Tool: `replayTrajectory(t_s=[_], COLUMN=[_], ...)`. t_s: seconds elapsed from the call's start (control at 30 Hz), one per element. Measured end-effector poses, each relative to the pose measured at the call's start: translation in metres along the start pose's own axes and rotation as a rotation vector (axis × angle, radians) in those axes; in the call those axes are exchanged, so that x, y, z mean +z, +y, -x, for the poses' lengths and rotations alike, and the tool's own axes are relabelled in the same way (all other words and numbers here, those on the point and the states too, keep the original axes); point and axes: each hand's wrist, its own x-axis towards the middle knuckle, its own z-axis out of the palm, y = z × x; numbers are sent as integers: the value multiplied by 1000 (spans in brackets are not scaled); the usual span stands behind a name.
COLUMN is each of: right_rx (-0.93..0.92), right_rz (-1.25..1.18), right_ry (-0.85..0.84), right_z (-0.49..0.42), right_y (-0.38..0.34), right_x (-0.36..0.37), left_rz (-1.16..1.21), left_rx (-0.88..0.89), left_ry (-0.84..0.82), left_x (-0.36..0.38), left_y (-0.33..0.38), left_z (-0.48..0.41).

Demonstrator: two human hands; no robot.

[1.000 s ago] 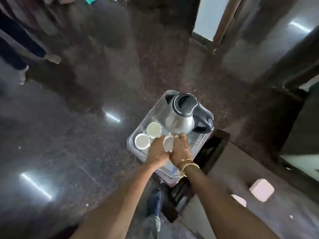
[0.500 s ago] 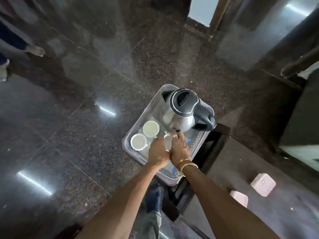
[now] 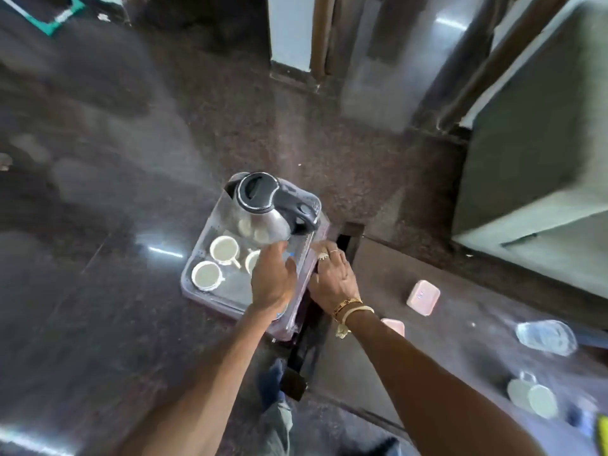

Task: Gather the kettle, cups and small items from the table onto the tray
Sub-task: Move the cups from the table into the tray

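Over the clear plastic tray (image 3: 210,292), the hands are now parted: left hand (image 3: 273,281) spread loose, right hand (image 3: 332,281) laid ungrasping on the dark stone table (image 3: 427,350).

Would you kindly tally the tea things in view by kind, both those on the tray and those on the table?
Kettle: 1, on the tray
White cups on the tray: 3, the third partly hidden by the left hand
Pink boxes on the table: 2
Cups on the table: 2, blurred
Total: 8
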Motion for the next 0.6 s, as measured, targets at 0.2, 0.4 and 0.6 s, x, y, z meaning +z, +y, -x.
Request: replayTrajectory(t_s=[0.2, 0.4, 0.6], right_rx=[175, 363, 623], right_rz=[-20, -46, -72], right_ry=[235, 362, 344], right_z=[72, 183, 292], right_y=[78, 184, 294], right_x=[-65, -107, -120], left_rz=[-23, -75, -39], left_rx=[252, 440, 443], left_ry=[-75, -245, -407], left_x=[55, 148, 247], left_y=[94, 165, 213], left_z=[55, 151, 240])
